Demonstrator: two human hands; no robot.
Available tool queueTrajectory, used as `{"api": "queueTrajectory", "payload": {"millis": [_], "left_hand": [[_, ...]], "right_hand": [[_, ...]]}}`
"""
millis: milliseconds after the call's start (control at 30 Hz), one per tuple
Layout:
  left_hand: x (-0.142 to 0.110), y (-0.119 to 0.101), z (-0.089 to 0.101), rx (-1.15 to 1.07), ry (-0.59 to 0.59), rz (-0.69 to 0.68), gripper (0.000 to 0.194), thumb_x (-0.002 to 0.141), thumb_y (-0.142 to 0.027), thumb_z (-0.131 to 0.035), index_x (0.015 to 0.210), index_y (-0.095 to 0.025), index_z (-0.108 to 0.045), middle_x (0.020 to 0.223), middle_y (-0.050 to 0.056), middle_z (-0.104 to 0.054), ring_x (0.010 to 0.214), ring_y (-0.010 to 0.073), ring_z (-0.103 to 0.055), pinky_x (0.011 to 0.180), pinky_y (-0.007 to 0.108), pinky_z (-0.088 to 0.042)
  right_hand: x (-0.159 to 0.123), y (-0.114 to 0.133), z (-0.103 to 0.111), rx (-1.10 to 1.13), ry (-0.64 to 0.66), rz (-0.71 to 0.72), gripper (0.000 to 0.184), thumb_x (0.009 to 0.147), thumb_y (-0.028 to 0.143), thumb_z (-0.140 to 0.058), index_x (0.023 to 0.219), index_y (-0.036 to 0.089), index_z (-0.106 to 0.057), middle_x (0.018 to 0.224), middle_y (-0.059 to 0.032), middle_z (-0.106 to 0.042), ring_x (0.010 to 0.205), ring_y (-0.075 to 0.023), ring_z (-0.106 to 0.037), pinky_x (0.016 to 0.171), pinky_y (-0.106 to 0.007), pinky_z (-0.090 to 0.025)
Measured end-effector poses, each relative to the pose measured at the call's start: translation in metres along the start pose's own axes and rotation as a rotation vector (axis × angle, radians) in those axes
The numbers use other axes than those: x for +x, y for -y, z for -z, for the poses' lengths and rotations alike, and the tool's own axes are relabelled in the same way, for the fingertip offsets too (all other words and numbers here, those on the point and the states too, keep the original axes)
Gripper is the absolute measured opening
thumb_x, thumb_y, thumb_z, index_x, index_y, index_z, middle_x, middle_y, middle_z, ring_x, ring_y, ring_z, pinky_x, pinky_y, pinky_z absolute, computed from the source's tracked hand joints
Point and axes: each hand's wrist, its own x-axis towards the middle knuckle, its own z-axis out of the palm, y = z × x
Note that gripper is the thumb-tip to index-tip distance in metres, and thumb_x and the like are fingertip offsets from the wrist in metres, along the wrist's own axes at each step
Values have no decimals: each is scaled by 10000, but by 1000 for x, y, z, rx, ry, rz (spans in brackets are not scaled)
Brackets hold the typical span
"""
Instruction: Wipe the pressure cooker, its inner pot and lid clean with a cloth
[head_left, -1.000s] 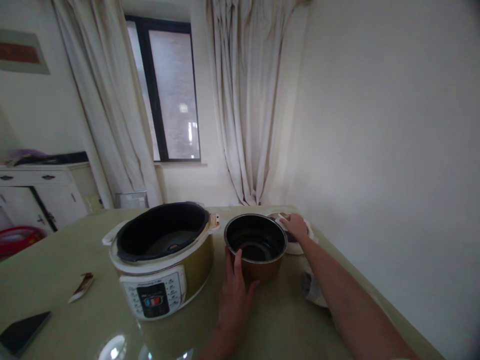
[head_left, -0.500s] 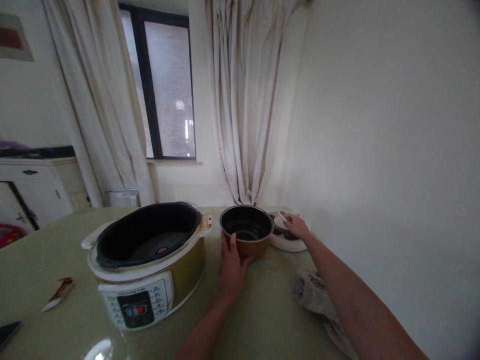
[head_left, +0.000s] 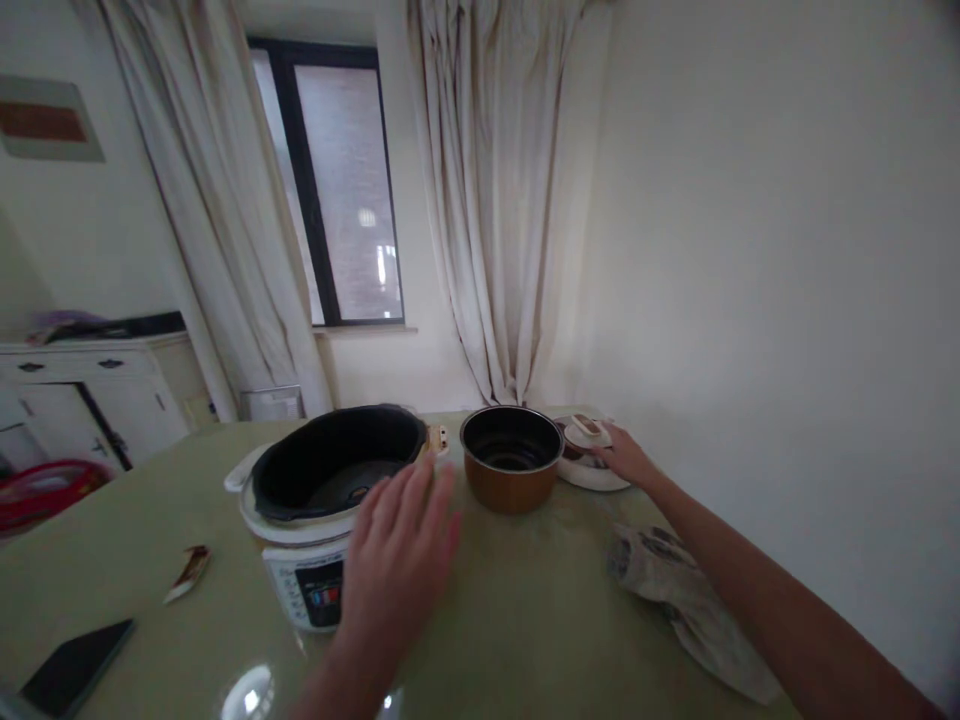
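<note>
Pot [head_left: 512, 490] is standing on the table [head_left: 517, 620], the cooker [head_left: 300, 538] on its left, the lid [head_left: 583, 438] on its right. Left of the pot, the left hand [head_left: 397, 550] is hovering, fingers spread; the right hand [head_left: 630, 457] is touching the lid, grip unclear.

No text can be read: the lettering [head_left: 289, 590] on the control panel [head_left: 321, 597] of the electric cooker [head_left: 274, 527], beside the left hand [head_left: 399, 555], is too blurred.
</note>
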Motion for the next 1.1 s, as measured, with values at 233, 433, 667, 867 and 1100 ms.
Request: {"api": "queueTrajectory", "payload": {"millis": [233,433,667,867,1100], "left_hand": [[18,87,21,169,580,164,566,983,-710,-466,858,-214,-708,829,131,-786,853,359,-760,799,433,-510],[6,76,30,156,510,194,582,955,-744,-444,752,-249,-674,794,101,-797,790,322,-753,675,348,-424],[-23,48,59,31,328,138,543,932,-729,-493,737,-276,-719,711,65,-776,662,277,-701,639,356,-397],[-23,19,73,-17,284,132,466,1052,-403,-389,692,-264,-651,685,31,-756,613,243,-693,643,366,-377],[-27,31,78,-165,258,6,364,1056,-346,-426,785,-249,-648,696,16,-725,608,219,-672,641,375,-404]], "right_hand": [[-152,8,41,-38,155,-71,632,923,715,-525,1310,251,-712,1386,-174,-685,1212,-390,-685,1096,-540,-496],[-240,22,61,-154,286,-37,736,837,720,-650,1455,320,-648,1544,-156,-576,1322,-418,-617,1132,-609,-448],[-256,89,79,298,186,114,423,830,365,-644,1223,241,-738,1213,-126,-735,1127,-317,-705,1018,-463,-545],[-199,252,90,525,-226,506,436,898,315,-726,1330,280,-679,1307,-96,-660,1187,-244,-645,1017,-350,-509],[-81,349,63,78,229,714,369,899,604,-711,1022,268,-797,951,-53,-779,886,-250,-703,789,-333,-461]]}}
